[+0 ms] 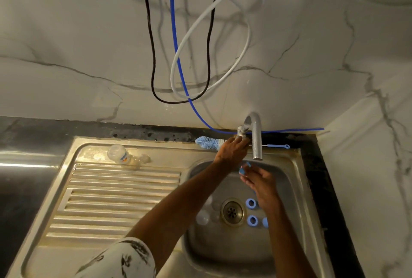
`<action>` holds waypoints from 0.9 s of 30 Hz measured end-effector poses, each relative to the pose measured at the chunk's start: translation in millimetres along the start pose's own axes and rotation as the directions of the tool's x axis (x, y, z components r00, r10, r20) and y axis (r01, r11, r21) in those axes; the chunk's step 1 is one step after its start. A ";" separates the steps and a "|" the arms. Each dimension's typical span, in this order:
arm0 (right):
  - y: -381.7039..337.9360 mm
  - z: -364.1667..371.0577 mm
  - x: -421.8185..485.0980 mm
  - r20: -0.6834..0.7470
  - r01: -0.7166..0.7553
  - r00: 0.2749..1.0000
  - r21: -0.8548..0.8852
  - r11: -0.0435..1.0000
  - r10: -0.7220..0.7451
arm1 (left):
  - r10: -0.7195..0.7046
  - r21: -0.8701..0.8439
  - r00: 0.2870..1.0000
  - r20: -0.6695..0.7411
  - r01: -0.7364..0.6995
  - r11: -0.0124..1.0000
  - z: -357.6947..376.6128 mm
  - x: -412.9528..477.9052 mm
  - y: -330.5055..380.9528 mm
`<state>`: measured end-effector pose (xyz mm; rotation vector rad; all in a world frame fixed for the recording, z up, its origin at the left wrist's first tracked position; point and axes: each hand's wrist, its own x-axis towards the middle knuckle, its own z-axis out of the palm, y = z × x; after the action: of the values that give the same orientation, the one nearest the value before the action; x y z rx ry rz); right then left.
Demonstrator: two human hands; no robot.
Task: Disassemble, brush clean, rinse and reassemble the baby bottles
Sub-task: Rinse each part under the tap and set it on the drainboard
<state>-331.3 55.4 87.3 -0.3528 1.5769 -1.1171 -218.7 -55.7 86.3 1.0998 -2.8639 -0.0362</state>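
The left hand (231, 150) grips the tap handle (242, 131), the right hand (260, 180) pinches one blue ring (244, 167) over the sink (289, 179), two more blue rings (251, 203) (252, 219) lie inside, and one bottle (118, 154) lies on the drainer (111, 199).

The right hand (260, 182) pinches a light-blue piece (243, 169). Beside its wrist, light-blue rings (251, 203) lie in the dull silver sink (289, 188). The left hand (231, 150) grips the silver tap (256, 137). Just left of it is a brush (207, 142) with pale blue and white bristles. Right of the right hand, the table (314, 166) is black. The sleeve (124, 257) is white with black streaks.
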 end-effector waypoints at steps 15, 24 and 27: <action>-8.2 13.0 -17.9 -0.069 -0.064 0.994 0.200 0.978 0.079 | -0.421 -0.830 0.904 0.077 0.292 0.475 7.3 -75.2 32.0; -2.9 25.2 -35.2 -0.155 0.014 0.988 -0.033 0.999 -0.019 | -0.530 -0.954 0.818 0.222 0.294 0.054 1.4 -62.7 61.4; -11.8 17.4 -43.7 -0.136 -0.022 0.990 0.085 0.996 0.034 | -0.525 -0.950 0.816 0.243 0.310 0.043 0.6 -58.6 66.0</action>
<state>-305.0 73.0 124.1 -0.2012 1.6442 -1.2028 -219.4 32.5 85.4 1.3266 -1.4507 -1.5022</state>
